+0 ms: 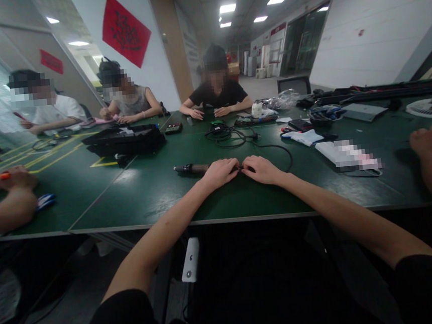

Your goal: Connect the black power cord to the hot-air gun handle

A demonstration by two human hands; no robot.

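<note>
Green tabletop (154,197), glossy surface: a dark, elongated hand tool (192,169) lies on it in front of the wearer, narrow tip pointing left. The left hand (220,172) is curled over the tool's rear portion, fingers bent and closed about it. The right hand (261,169) sits just beside, fingers bent inward, fingertips at a small dark part between the two hands; its grip is hidden, so whether it holds that part cannot be told. A black cord (290,155) curves away near the right hand towards a loose coil (229,136) farther back. Right of the coil lies a white-and-blue item (303,137), with a white packet (329,156) nearer the wearer. To the left stands a black case (127,147). Opposite, a co-worker in a black top (220,99) rests both forearms on the tabletop.
</note>
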